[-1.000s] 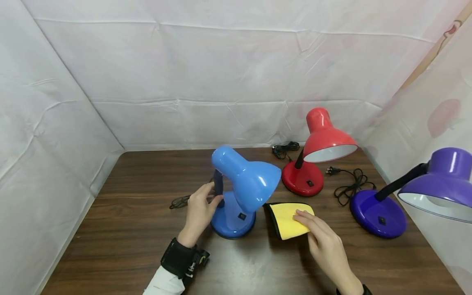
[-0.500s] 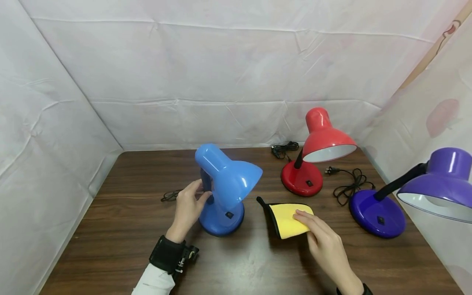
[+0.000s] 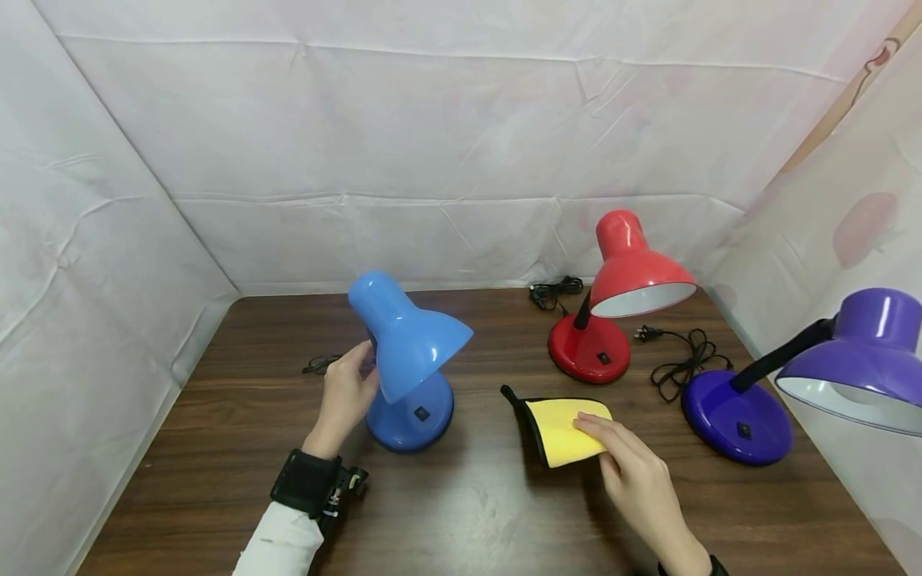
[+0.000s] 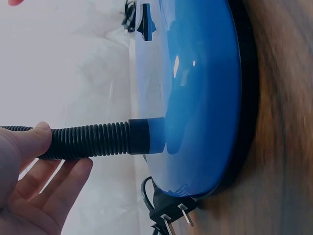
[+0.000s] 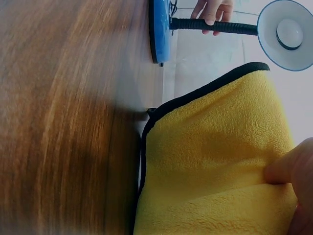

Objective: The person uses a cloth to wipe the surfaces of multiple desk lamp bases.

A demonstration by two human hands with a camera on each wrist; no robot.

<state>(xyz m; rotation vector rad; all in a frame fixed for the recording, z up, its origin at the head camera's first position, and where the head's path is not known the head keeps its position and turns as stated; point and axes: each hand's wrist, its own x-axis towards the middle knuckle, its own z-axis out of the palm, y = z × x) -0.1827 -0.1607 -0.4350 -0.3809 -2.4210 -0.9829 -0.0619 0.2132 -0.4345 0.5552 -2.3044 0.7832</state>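
Observation:
A blue desk lamp [image 3: 406, 344] stands on the dark wooden table [image 3: 461, 512], left of centre. My left hand [image 3: 344, 394] grips its black ribbed neck [image 4: 88, 142] just above the round blue base [image 4: 195, 98]. The thumb [image 4: 27, 142] lies over the neck and the fingers [image 4: 54, 191] curl under it. A folded yellow cloth [image 3: 560, 428] with black trim lies to the right of the lamp. My right hand [image 3: 630, 468] rests on the cloth's near right corner with straight fingers. One fingertip [image 5: 288, 166] presses into the yellow cloth [image 5: 215, 161].
A red lamp [image 3: 623, 276] stands at the back right and a purple lamp [image 3: 742, 416] at the right edge. Their black cords [image 3: 684, 360] lie between them. The blue lamp's plug [image 4: 171, 215] lies by its base. White sheets wall the table on three sides.
My left hand has slid the blue lamp to the left and a little farther back, away from the cloth. My right hand has stayed on the cloth.

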